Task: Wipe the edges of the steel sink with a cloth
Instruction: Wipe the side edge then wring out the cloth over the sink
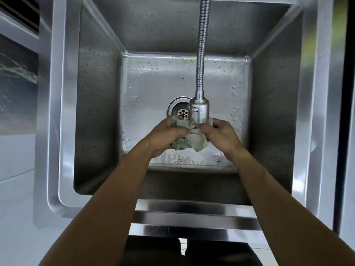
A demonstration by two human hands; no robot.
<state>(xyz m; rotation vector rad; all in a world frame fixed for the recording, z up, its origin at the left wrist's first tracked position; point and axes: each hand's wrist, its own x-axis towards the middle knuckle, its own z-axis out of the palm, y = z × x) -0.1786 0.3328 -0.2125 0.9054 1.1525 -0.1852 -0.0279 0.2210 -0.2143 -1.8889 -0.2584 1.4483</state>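
Note:
A deep square steel sink (63,112) fills the view, its flat rim running round all sides. Over the middle of the basin I hold a crumpled pale green cloth (189,140) between both hands. My left hand (163,137) grips its left side with curled fingers. My right hand (221,134) grips its right side. The cloth is bunched directly beneath the spout head of the flexible steel tap (198,110). No water stream is visible.
The tap's ribbed hose (201,45) hangs down from the top centre. A round drain (180,111) lies in the wet sink floor, partly behind the spout. A pale worktop (15,169) lies left, and a dark vertical strip (345,112) runs along the right.

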